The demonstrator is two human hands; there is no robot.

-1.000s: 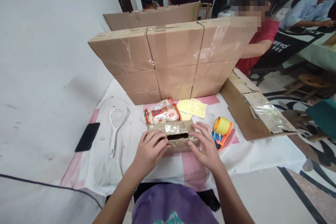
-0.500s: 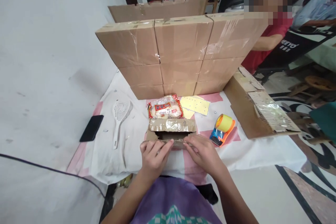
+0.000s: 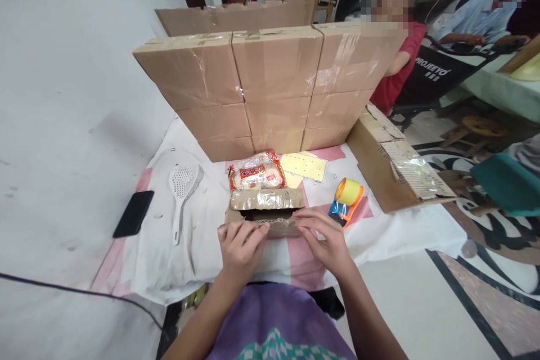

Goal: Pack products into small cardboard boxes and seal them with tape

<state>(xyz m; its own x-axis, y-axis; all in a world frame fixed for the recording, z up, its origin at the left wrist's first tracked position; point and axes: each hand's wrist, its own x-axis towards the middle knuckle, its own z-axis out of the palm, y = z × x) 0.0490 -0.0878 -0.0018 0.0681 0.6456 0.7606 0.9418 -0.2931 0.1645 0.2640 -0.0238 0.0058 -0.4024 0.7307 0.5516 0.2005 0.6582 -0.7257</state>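
The small box [image 3: 266, 205] sat on the table cloth [image 3: 189, 261], just in front of the snack bag [image 3: 255, 174]. The left hand [image 3: 240, 243] and the right hand [image 3: 327, 239] lay with fingers stretched flat on its near flap, not pinching it. The flap looked soft and crinkly. A hard push could bend it in, or slide the box into the bag.

- A small cardboard box [image 3: 266, 200]: brown, worn, low and oblong, with crinkled shiny tape across its top.
- Its top is partly open: the far flap lies flat, and a dark gap shows between it and the near flap.
- It sits flat on the white and pink cloth [image 3: 198, 253], long side facing the person.
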